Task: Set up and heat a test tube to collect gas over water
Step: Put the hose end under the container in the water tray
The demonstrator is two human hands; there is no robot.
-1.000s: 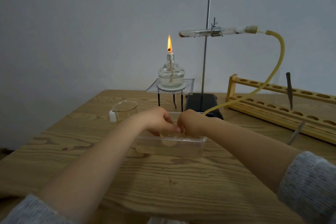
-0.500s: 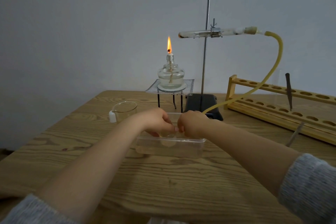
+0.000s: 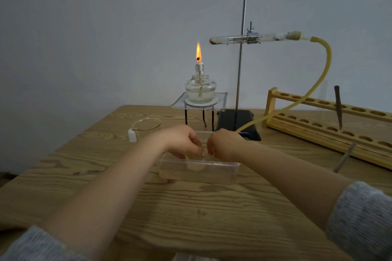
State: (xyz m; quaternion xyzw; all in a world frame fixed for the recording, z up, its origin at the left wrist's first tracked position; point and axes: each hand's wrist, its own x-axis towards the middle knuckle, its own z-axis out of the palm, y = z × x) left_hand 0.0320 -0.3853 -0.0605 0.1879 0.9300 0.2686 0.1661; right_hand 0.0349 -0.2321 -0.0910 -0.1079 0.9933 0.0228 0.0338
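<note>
Left hand [image 3: 182,142] and right hand [image 3: 222,144], fingers curled, meet over the water tray [image 3: 199,170]; the right grip seems to hold the yellow hose [image 3: 318,82] end, left's hold unclear. Test tube [image 3: 229,39] clamped far right; lit burner [image 3: 200,87] stands left of it, so heating seems pending.
</note>
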